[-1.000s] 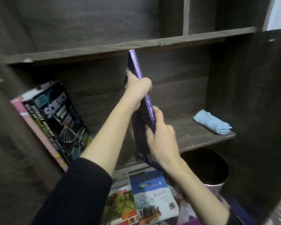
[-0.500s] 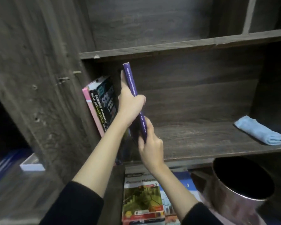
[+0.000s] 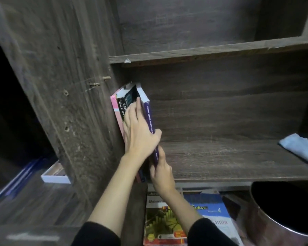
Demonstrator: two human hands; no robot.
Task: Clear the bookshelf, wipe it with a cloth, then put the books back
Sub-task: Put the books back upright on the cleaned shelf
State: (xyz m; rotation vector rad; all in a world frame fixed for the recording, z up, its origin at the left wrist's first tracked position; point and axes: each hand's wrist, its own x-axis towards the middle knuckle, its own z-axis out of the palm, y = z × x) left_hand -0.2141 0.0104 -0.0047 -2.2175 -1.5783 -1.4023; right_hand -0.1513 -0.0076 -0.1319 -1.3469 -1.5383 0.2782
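The purple book (image 3: pixel 149 121) stands tilted at the left end of the shelf (image 3: pixel 229 160) against the leaning books (image 3: pixel 122 107), left hand (image 3: pixel 139 137) clasping its spine, right hand (image 3: pixel 161 173) pinching its lower edge; best pushed flush and upright before release.

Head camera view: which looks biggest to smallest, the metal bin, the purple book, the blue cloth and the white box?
1. metal bin, though nearest the camera and cropped.
2. purple book and blue cloth: unsure, as the book shows edge-on and the cloth is cropped.
3. white box.
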